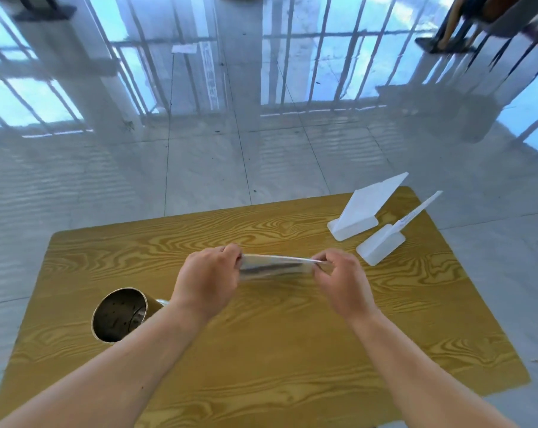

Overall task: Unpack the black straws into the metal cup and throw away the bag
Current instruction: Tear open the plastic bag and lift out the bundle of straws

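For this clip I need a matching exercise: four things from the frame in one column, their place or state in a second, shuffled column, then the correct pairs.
Things:
1. metal cup
2. bag of straws
3. white stands
4. table

Place or state:
A. far right corner of the table
B. yellow wood grain
C. held at both ends, by the left hand and right hand
D. near the left forearm, no straws visible inside

Pairs: 1-D, 2-C, 3-A, 4-B
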The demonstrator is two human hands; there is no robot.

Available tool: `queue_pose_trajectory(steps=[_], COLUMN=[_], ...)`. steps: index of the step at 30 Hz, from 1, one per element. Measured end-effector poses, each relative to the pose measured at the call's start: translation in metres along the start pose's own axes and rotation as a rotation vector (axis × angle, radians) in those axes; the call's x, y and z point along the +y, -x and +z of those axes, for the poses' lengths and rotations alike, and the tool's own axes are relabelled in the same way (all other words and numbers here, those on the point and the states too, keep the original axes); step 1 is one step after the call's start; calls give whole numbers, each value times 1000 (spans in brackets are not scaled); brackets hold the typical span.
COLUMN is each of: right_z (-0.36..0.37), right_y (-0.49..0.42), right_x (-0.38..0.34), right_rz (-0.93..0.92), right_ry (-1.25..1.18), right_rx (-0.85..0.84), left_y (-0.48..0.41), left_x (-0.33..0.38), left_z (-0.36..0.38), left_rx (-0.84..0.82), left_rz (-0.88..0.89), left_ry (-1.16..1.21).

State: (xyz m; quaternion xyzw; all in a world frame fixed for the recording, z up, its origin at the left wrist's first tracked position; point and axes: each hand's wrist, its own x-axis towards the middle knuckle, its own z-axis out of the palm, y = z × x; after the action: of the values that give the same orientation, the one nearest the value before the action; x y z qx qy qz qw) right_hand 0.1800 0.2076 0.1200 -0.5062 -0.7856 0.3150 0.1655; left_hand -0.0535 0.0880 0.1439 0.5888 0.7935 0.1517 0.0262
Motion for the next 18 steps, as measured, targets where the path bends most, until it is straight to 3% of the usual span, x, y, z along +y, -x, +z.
queue_pose_trajectory(steps=[9, 18], right_z=[-56, -64], right_y=[-48, -62], right_x=[-95, -188], right_rz=[-147, -362], right_ry=[-399, -521], right_rx=[-73, -176], left_y=[-26, -12], left_x=[-13, 5], left_z=[-91, -149], left_rx=[190, 234], left_rz=[-128, -17], left_ry=[-40, -78])
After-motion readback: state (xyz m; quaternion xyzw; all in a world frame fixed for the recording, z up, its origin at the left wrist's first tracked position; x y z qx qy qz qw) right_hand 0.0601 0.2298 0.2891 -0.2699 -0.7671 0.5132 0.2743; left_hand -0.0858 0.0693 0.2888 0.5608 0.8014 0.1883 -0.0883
